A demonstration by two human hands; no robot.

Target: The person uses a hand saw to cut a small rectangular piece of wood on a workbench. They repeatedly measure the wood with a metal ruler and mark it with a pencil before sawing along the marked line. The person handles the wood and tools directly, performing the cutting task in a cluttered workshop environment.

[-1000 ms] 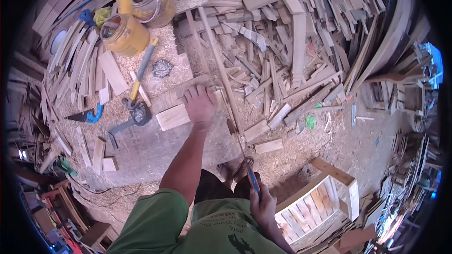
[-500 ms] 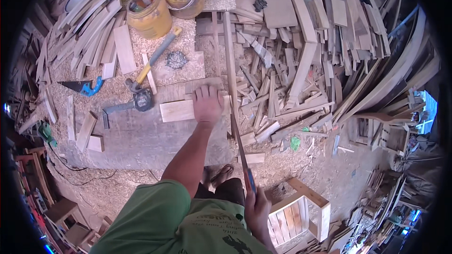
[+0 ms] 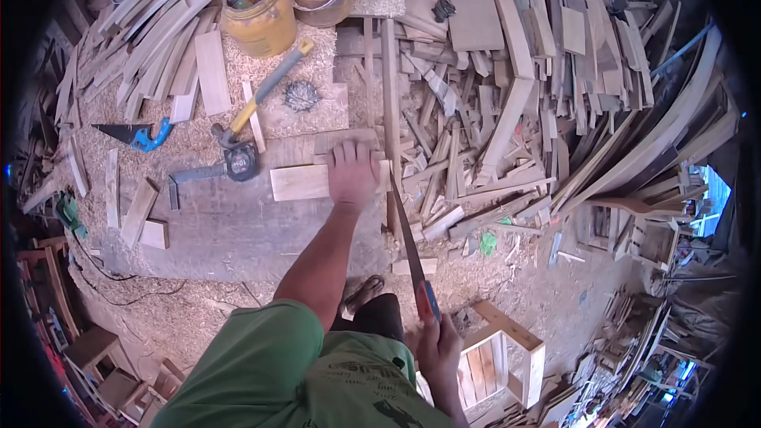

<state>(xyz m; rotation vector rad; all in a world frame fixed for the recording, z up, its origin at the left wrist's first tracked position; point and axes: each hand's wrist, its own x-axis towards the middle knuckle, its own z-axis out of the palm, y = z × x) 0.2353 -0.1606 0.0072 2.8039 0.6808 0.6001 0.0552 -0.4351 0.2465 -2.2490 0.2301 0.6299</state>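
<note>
My left hand (image 3: pixel 354 174) presses down on a pale wooden board (image 3: pixel 300 182), its fingers reaching over the far edge. The board lies crosswise on the worn worktop (image 3: pixel 230 230), with its right end at the worktop's right side. In my right hand (image 3: pixel 439 346) is the blue and red handle of a handsaw (image 3: pixel 409 246). The blade slants up and away to the board's right end, where its far tip meets or nearly meets the wood. I cannot tell whether the teeth are in a cut.
A hammer (image 3: pixel 263 95), a tape measure (image 3: pixel 240 162), a square (image 3: pixel 194 181) and a blue-handled saw (image 3: pixel 149 137) lie on the worktop. Yellow buckets (image 3: pixel 259 20) stand behind. Wood offcuts (image 3: pixel 452 154) pile up rightward. A small wooden frame (image 3: pixel 519 364) stands at lower right.
The saw and my right hand have shifted slightly, and the blade slants a little more. My left hand stays on the board. The whole view has moved a little.
</note>
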